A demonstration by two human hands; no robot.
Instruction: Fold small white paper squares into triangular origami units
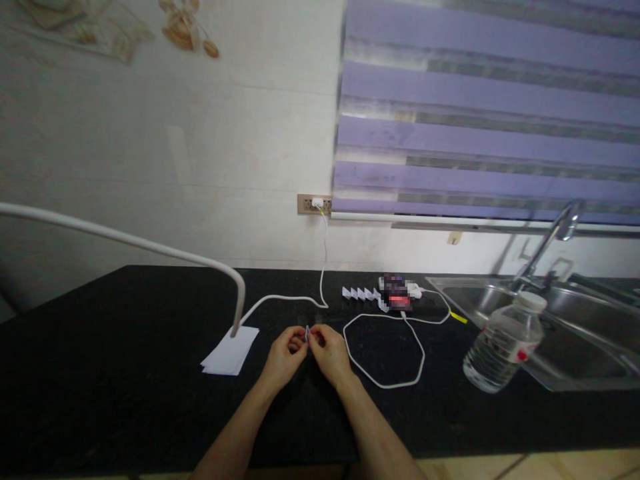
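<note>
My left hand (285, 353) and my right hand (327, 350) meet over the black countertop (100, 373), fingers pinched together on a small folded piece of white paper (307, 333) held between them. Both hands rest low on the counter. A stack of white paper sheets (231, 351) lies just left of my left hand. A row of several small folded white paper pieces (361, 293) sits farther back.
A white lamp arm (150, 248) stands on the paper stack. A white cable (385, 347) loops right of my hands, running to a wall socket (314, 203) and a phone (397, 295). A plastic water bottle (505, 350) stands beside the steel sink (575, 320) with tap (555, 237).
</note>
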